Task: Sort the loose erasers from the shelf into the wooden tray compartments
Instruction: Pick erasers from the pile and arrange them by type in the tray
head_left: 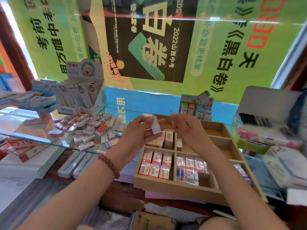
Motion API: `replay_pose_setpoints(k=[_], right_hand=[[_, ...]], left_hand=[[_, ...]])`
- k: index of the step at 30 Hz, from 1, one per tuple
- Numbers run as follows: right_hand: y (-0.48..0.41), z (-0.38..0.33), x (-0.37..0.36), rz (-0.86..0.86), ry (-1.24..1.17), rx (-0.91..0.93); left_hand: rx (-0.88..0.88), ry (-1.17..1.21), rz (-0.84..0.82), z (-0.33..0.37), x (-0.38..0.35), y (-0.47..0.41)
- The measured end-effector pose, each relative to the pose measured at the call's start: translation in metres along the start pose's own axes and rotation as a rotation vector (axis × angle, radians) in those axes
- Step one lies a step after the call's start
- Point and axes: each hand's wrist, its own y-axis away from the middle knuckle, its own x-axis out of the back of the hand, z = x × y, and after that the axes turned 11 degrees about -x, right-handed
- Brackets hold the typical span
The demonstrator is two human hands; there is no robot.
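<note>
My left hand [140, 130] holds a small white eraser [156, 125] between thumb and fingers, above the far left part of the wooden tray [176, 190]. My right hand [186, 128] hovers beside it over the tray's middle, fingers relaxed and holding nothing. A pile of loose erasers [93, 130] lies on the glass shelf [33, 135] to the left. In the tray, red-and-white erasers [155, 165] fill the near left compartment, blue-and-red ones [191, 168] the near middle, and beige boxes [164, 138] stand behind.
Display boxes of correction tapes [79, 95] and stationery [33, 98] stand at the back left. A pack of coloured bottles [196, 107] sits behind the tray. An open box of pens [259, 122] is at the right. Red-and-white boxes [25, 146] lie left, under the glass.
</note>
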Motion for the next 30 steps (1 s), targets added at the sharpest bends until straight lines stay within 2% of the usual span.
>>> replay_pose_setpoints(k=[4, 7, 9, 12, 17, 20, 24, 27, 30], right_hand=[[0.008, -0.004, 0.006, -0.062, -0.036, -0.130], [0.015, 0.000, 0.002, -0.188, 0.008, -0.192], [0.017, 0.002, -0.003, -0.167, 0.058, -0.157], [0.018, 0.004, -0.008, -0.032, 0.089, -0.120], [0.016, 0.000, -0.010, 0.216, 0.134, -0.111], [0.015, -0.006, -0.008, 0.142, 0.096, -0.071], [0.019, -0.004, 0.000, -0.144, 0.188, -0.004], [0.019, -0.003, 0.004, -0.124, 0.281, 0.050], [0.015, -0.002, 0.005, -0.077, 0.254, 0.063]], left_hand=[[0.051, 0.207, 0.024, -0.006, -0.013, 0.000], [0.061, 0.224, 0.023, -0.013, -0.019, 0.000], [0.073, 0.209, 0.024, -0.018, -0.022, 0.002], [0.107, 0.191, 0.032, -0.023, -0.024, 0.004], [0.083, 0.052, -0.075, -0.020, -0.034, 0.010], [0.026, -0.083, -0.030, -0.018, -0.035, 0.011], [-0.025, -0.406, 0.000, -0.015, -0.026, 0.006], [-0.097, -0.591, -0.057, -0.012, -0.019, 0.007], [-0.126, -0.530, -0.128, -0.009, -0.015, 0.009]])
